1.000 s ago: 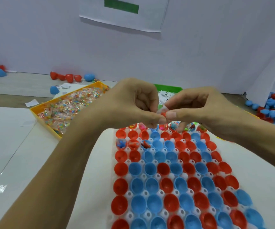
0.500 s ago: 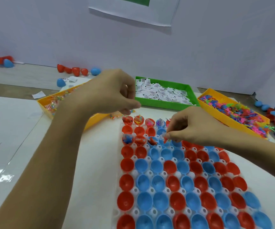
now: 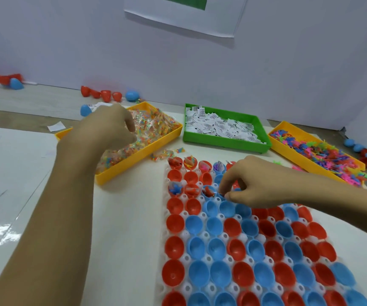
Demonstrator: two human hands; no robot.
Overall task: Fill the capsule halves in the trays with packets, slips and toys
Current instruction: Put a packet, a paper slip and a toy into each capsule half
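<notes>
Right hand [image 3: 253,184]: fingertips [image 3: 226,196] pinched down at a blue capsule half in the tray's third row, beside the already filled halves [image 3: 208,192]; something small seemingly nipped there, too hidden and blurred to name. Left hand [image 3: 105,127]: fingers curled loosely downward over the yellow packet bin [image 3: 156,146], reaching in; nothing plainly held, and contact with a packet impossible to confirm through the blur.

Packets [image 3: 151,129] heaped in that bin: clear crinkly film around coloured beads, judged light, soft and slippery. Best pinched at a sealed edge or corner, singly, since neighbours likely cling and lift along.

Slips [image 3: 220,127] in the green bin [image 3: 224,142]: thin paper, featherweight, prone to sticking in pairs. Toys [image 3: 317,151] in the right yellow bin [image 3: 288,151]: small springy plastic, probably tangling by limbs.

Capsule tray [image 3: 171,283] just below the bins: red and blue halves open upward, mostly empty [image 3: 240,250]. Light thin shells, likely to tip out under a sideways push; better to drop straight down.
</notes>
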